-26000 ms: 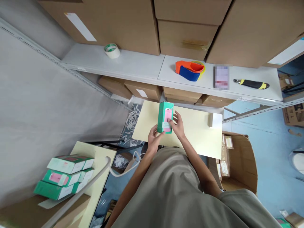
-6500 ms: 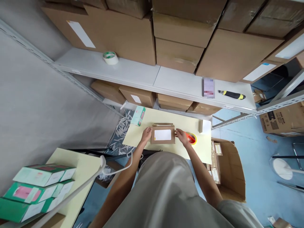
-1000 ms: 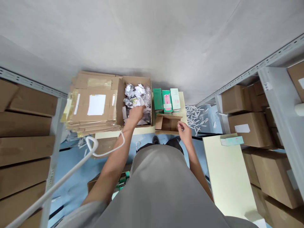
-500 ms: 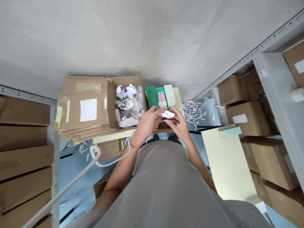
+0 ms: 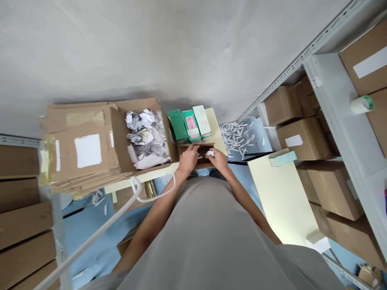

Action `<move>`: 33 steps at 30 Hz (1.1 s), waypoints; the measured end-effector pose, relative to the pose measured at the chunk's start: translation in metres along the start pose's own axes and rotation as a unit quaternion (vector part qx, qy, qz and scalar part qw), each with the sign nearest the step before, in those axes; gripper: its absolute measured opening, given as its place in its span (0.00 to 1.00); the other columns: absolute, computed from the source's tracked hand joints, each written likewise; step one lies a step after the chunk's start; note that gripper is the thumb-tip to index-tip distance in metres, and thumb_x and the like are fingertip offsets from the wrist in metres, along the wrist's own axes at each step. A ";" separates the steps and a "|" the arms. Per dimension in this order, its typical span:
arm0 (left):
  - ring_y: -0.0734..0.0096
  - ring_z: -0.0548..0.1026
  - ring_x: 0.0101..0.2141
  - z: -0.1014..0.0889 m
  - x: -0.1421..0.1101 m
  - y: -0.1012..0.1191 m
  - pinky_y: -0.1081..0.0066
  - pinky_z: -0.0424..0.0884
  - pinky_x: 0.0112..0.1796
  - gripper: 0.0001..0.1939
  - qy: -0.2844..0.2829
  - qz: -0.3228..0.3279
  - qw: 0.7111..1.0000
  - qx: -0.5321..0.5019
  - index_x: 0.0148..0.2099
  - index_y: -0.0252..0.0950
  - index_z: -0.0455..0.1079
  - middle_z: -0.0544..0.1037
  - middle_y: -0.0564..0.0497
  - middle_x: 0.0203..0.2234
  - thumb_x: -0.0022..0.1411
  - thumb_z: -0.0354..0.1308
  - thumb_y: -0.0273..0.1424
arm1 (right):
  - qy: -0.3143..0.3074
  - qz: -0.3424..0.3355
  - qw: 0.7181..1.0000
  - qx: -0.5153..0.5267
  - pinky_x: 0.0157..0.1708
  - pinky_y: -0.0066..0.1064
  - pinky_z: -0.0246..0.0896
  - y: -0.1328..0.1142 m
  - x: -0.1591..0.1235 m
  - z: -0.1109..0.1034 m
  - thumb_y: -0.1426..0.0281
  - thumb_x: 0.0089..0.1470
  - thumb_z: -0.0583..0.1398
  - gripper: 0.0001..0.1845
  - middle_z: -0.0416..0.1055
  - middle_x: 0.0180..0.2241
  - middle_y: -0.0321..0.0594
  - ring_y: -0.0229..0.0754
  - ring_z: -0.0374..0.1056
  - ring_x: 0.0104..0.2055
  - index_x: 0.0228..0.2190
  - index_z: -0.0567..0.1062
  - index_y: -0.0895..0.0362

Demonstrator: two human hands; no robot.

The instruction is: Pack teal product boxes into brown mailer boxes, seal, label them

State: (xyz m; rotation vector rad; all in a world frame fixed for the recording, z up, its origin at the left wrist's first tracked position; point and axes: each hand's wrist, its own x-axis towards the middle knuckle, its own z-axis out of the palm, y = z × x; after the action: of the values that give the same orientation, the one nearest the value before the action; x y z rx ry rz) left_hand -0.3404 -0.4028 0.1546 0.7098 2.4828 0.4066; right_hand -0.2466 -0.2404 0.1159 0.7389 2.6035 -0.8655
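A small open cardboard box [image 5: 203, 165] sits at the table's front edge, right in front of my body. My left hand [image 5: 188, 160] is on its left side, fingers bent over the wall and partly inside. My right hand [image 5: 219, 160] reaches in at the right end and pinches a crumpled piece of white paper [image 5: 210, 154]. Just behind the box stand a dark green carton [image 5: 177, 123], a green carton with a pink panel [image 5: 191, 125] and a pale green carton [image 5: 202, 121]. The bottom of the small box is mostly hidden by my fingers.
To the left, a large carton [image 5: 172, 147] holds crumpled paper and plastic wrap beside stacked flattened cardboard [image 5: 60, 121]. White strips [image 5: 237, 137] lie at the right. A pale side table [image 5: 278, 197] bears a mint box [image 5: 282, 158]. Shelves with brown boxes flank both sides.
My hands have moved down from above the box into it. The white paper, held between both hands before, is now a crumpled wad in my right hand alone. The view has shifted rightward.
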 end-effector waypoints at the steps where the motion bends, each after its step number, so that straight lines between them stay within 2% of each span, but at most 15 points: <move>1: 0.49 0.82 0.55 -0.001 0.000 -0.002 0.59 0.78 0.53 0.24 -0.001 -0.007 1.000 0.011 0.72 0.40 0.71 0.76 0.38 0.63 0.78 0.52 0.29 | -0.015 -0.003 1.000 -0.027 0.62 0.39 0.70 -0.001 0.002 0.001 0.66 0.70 0.63 0.23 0.79 0.63 0.47 0.52 0.77 0.62 0.64 0.76 0.54; 7: 0.51 0.82 0.54 -0.004 -0.004 -0.022 0.59 0.77 0.55 0.25 0.026 -0.043 0.999 0.006 0.70 0.38 0.72 0.76 0.37 0.62 0.76 0.50 0.24 | -0.065 -0.021 0.988 -0.137 0.55 0.39 0.70 -0.009 0.008 0.002 0.65 0.73 0.60 0.20 0.79 0.58 0.52 0.55 0.78 0.57 0.62 0.73 0.54; 10: 0.55 0.82 0.55 0.005 -0.003 -0.026 0.61 0.77 0.56 0.24 0.052 -0.017 0.997 -0.051 0.68 0.37 0.73 0.78 0.40 0.61 0.75 0.53 0.25 | -0.070 -0.028 0.986 -0.150 0.55 0.39 0.71 -0.013 0.008 0.001 0.66 0.74 0.60 0.21 0.77 0.60 0.54 0.55 0.78 0.57 0.64 0.71 0.56; 13: 0.57 0.81 0.55 0.021 0.004 -0.023 0.63 0.77 0.56 0.23 0.037 0.018 0.996 -0.082 0.67 0.38 0.75 0.80 0.41 0.59 0.73 0.55 0.27 | -0.070 -0.036 0.985 -0.154 0.54 0.39 0.71 -0.014 0.007 -0.002 0.67 0.74 0.59 0.20 0.75 0.62 0.53 0.54 0.78 0.57 0.63 0.71 0.55; 15: 0.54 0.81 0.56 0.031 0.008 -0.019 0.62 0.77 0.56 0.23 0.020 0.013 0.998 -0.057 0.67 0.39 0.75 0.79 0.41 0.60 0.73 0.55 0.27 | -0.054 -0.031 0.986 -0.156 0.54 0.38 0.71 -0.014 0.005 -0.004 0.67 0.75 0.58 0.18 0.74 0.63 0.53 0.53 0.78 0.56 0.62 0.71 0.55; 18: 0.51 0.80 0.56 0.039 0.008 -0.019 0.60 0.77 0.55 0.25 -0.008 0.002 1.000 0.005 0.68 0.40 0.74 0.76 0.39 0.61 0.73 0.52 0.25 | -0.024 0.011 0.987 -0.162 0.53 0.39 0.72 -0.010 0.003 -0.006 0.63 0.76 0.57 0.19 0.74 0.61 0.58 0.54 0.79 0.56 0.61 0.70 0.59; 21: 0.52 0.78 0.58 0.038 -0.001 -0.023 0.61 0.77 0.55 0.26 -0.005 0.013 0.999 0.047 0.69 0.39 0.73 0.75 0.38 0.61 0.74 0.50 0.23 | -0.044 0.040 0.984 -0.167 0.53 0.39 0.72 -0.005 0.002 -0.003 0.60 0.75 0.58 0.21 0.79 0.55 0.60 0.57 0.79 0.57 0.60 0.72 0.62; 25: 0.49 0.75 0.60 0.029 -0.020 -0.031 0.59 0.77 0.54 0.27 0.036 0.011 0.996 0.079 0.70 0.37 0.71 0.75 0.36 0.61 0.73 0.48 0.22 | -0.082 0.028 0.983 -0.165 0.53 0.38 0.71 0.003 -0.001 0.004 0.64 0.77 0.54 0.18 0.83 0.52 0.58 0.56 0.80 0.56 0.55 0.78 0.59; 29: 0.48 0.75 0.59 0.023 -0.028 -0.034 0.56 0.77 0.56 0.29 0.039 -0.009 0.995 0.094 0.70 0.37 0.70 0.76 0.35 0.60 0.71 0.50 0.20 | -0.067 0.041 0.986 -0.147 0.52 0.36 0.70 0.015 -0.016 0.004 0.66 0.76 0.53 0.18 0.83 0.51 0.58 0.54 0.80 0.56 0.54 0.80 0.59; 33: 0.49 0.76 0.59 0.026 -0.022 -0.026 0.56 0.75 0.59 0.27 0.017 0.009 0.996 0.083 0.69 0.37 0.72 0.77 0.36 0.59 0.73 0.49 0.21 | -0.036 0.105 0.987 -0.114 0.51 0.36 0.69 0.037 -0.049 0.000 0.65 0.76 0.53 0.19 0.84 0.49 0.56 0.55 0.81 0.54 0.55 0.80 0.58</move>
State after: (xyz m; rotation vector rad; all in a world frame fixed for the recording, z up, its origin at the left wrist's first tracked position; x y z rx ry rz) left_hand -0.3203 -0.4334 0.1313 0.7980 2.5646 0.2218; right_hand -0.1859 -0.2338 0.1195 0.8794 2.4518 -0.5118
